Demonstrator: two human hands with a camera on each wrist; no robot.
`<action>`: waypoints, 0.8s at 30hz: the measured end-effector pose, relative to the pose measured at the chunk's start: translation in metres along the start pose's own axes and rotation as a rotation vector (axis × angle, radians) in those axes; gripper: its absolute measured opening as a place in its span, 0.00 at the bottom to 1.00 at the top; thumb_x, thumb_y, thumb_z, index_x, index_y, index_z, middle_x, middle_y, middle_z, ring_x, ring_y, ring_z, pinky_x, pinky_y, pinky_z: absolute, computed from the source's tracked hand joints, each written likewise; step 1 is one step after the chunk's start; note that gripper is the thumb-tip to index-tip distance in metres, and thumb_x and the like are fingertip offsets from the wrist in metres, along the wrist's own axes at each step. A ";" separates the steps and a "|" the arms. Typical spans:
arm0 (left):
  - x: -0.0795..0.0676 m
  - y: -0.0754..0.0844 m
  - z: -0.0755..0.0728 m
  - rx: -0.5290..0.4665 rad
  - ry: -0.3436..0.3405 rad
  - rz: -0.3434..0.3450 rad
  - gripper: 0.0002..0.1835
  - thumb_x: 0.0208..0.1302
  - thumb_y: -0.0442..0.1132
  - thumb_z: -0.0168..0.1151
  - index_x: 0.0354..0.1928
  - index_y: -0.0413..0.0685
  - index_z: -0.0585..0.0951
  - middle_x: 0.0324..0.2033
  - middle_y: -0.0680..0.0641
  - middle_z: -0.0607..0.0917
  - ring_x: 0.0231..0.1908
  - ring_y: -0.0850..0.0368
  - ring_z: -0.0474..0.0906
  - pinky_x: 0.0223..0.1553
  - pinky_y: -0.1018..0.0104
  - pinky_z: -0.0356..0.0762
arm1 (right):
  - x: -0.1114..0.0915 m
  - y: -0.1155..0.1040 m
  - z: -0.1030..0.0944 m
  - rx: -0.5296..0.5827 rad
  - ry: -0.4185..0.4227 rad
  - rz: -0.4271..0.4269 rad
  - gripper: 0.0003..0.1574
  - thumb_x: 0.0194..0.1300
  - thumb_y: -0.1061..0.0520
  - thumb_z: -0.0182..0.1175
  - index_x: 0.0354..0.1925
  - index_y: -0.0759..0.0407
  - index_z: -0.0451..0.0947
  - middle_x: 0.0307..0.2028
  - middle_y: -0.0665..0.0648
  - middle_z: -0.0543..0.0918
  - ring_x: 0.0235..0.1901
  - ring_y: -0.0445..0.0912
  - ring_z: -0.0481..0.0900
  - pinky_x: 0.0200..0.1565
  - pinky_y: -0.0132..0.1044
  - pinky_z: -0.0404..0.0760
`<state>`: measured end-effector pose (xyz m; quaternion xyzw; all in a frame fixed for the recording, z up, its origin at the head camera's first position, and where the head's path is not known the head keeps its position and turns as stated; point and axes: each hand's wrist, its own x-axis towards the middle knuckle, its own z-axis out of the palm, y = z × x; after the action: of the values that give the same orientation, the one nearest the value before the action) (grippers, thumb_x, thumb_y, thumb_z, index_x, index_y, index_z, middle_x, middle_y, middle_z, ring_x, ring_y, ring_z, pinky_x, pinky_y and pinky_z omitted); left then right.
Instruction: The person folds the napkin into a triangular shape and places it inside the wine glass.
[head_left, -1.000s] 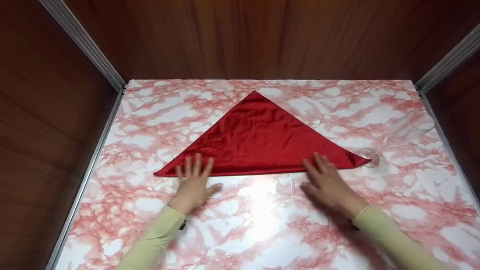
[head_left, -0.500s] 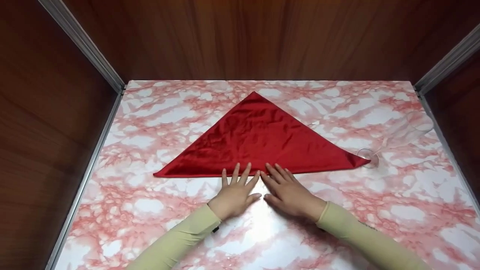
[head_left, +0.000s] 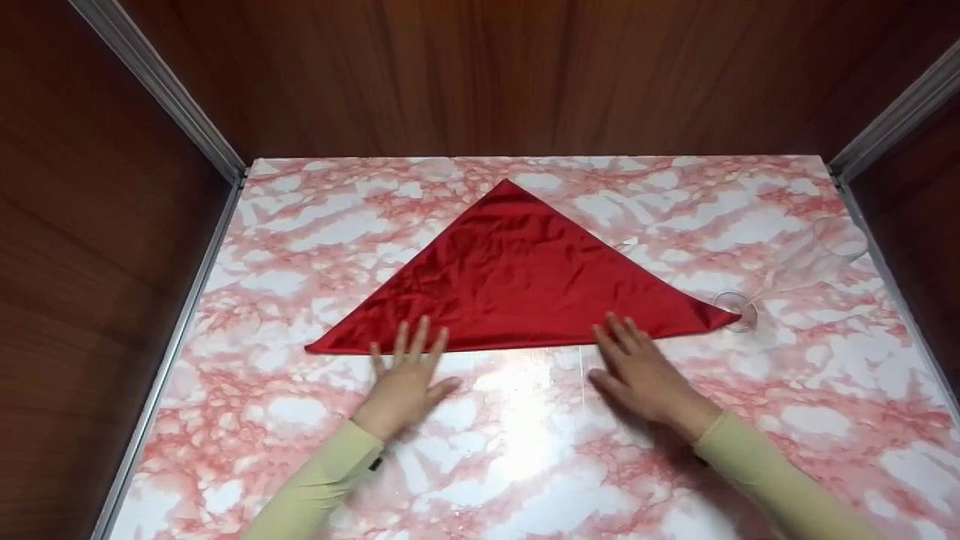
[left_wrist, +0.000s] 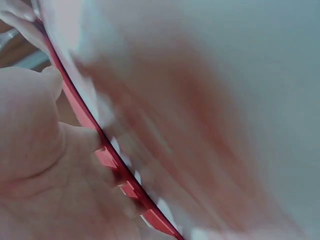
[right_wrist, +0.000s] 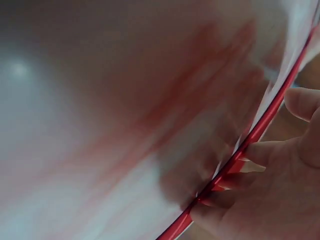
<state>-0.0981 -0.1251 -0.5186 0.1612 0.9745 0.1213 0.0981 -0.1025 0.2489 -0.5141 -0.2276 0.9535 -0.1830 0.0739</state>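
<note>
A shiny red triangular cloth (head_left: pixel 517 277) lies mid-frame on the pink-and-white marbled tabletop (head_left: pixel 247 412), its lower edge beneath the straight, spread fingers of the left hand (head_left: pixel 405 384) and right hand (head_left: pixel 649 376).

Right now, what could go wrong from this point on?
1. The right corner of the red satin cloth overlaps the foot of the clear stemmed glass in the head view; which lies on top I cannot tell. Tugging the cloth might shift or topple the glass.
2. The left hand and right hand have fingers over the near edge; an uneven push could skew it.
3. The cloth is wrinkled, so pressing might set creases.
</note>
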 end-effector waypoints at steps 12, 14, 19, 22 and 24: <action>-0.021 -0.068 -0.013 -0.070 0.028 -0.167 0.44 0.66 0.68 0.45 0.76 0.56 0.46 0.74 0.42 0.38 0.70 0.33 0.29 0.57 0.23 0.31 | -0.036 0.056 -0.038 0.146 -0.014 0.213 0.46 0.71 0.39 0.49 0.72 0.65 0.50 0.71 0.73 0.40 0.69 0.71 0.36 0.63 0.67 0.42; -0.024 -0.073 -0.014 -0.076 0.031 -0.179 0.44 0.66 0.67 0.45 0.76 0.56 0.46 0.74 0.41 0.39 0.69 0.31 0.28 0.57 0.23 0.31 | -0.041 0.061 -0.039 0.153 -0.006 0.234 0.46 0.71 0.39 0.49 0.72 0.66 0.49 0.71 0.75 0.40 0.68 0.72 0.37 0.63 0.67 0.42; -0.030 -0.081 -0.014 -0.083 0.032 -0.195 0.43 0.66 0.67 0.46 0.76 0.56 0.47 0.74 0.42 0.40 0.69 0.29 0.28 0.56 0.22 0.32 | -0.046 0.069 -0.039 0.145 -0.011 0.236 0.47 0.71 0.39 0.49 0.73 0.66 0.48 0.70 0.77 0.39 0.68 0.72 0.36 0.63 0.67 0.40; -0.030 -0.082 -0.014 -0.088 0.032 -0.192 0.43 0.66 0.67 0.45 0.76 0.56 0.46 0.74 0.43 0.39 0.68 0.28 0.28 0.57 0.23 0.31 | -0.045 0.069 -0.039 0.151 -0.016 0.237 0.47 0.71 0.39 0.48 0.73 0.67 0.47 0.70 0.77 0.38 0.68 0.72 0.35 0.63 0.68 0.38; -0.030 -0.083 -0.015 -0.090 0.038 -0.187 0.43 0.66 0.67 0.45 0.76 0.56 0.47 0.74 0.43 0.40 0.68 0.27 0.29 0.57 0.23 0.32 | -0.045 0.068 -0.040 0.153 -0.020 0.243 0.47 0.71 0.38 0.48 0.73 0.67 0.47 0.70 0.76 0.38 0.68 0.71 0.35 0.63 0.68 0.37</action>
<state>-0.0972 -0.2144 -0.5221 0.0626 0.9806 0.1581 0.0976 -0.0999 0.3388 -0.5008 -0.1061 0.9566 -0.2424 0.1220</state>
